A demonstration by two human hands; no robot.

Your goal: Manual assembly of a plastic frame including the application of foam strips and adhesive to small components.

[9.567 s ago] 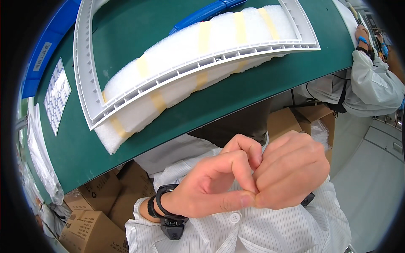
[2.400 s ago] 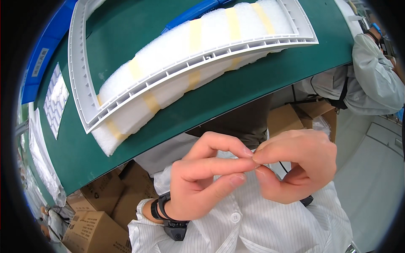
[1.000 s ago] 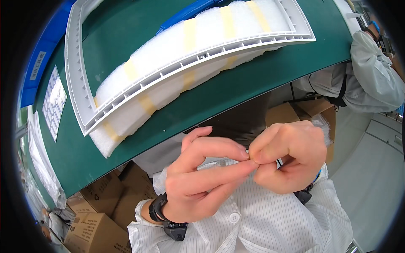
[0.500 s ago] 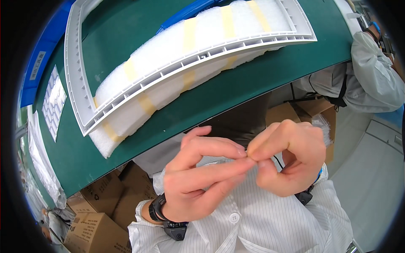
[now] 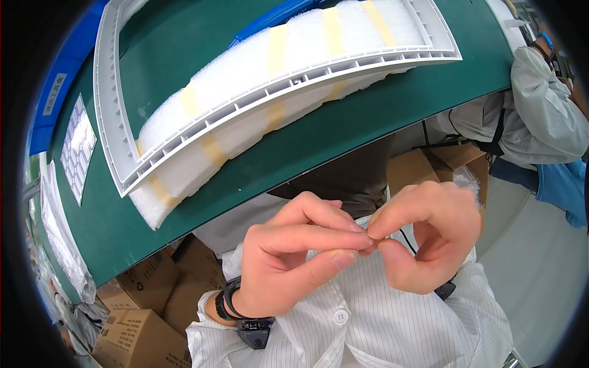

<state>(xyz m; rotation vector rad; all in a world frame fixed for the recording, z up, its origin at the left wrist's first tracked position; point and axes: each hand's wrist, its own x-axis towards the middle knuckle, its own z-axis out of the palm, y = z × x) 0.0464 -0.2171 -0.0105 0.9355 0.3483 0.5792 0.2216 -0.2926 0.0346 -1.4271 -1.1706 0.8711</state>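
Observation:
My left hand (image 5: 297, 251) and my right hand (image 5: 432, 236) meet at the fingertips in front of my striped coat, off the near edge of the table. The right thumb and index finger curl into a pinch against the left fingertips, which are pressed together. Whatever lies between them is hidden or too small to name. Beyond the hands, a white ribbed plastic frame (image 5: 268, 93) rests on the green table. White foam padding (image 5: 239, 67) with yellow tape strips runs beneath the frame's near bar. Neither hand touches the frame.
A blue bin (image 5: 64, 70) and a patterned label sheet (image 5: 78, 153) sit at the left, with a blue object (image 5: 270, 21) behind the foam. Cardboard boxes (image 5: 132, 340) stand lower left; an open carton (image 5: 408, 167) lies beyond my right hand. A co-worker's sleeve (image 5: 543, 104) appears far right.
My left fingers have bent and shifted at the meeting point, and my right hand has moved slightly right. More blue cloth shows beside the co-worker. The frame and foam stay put.

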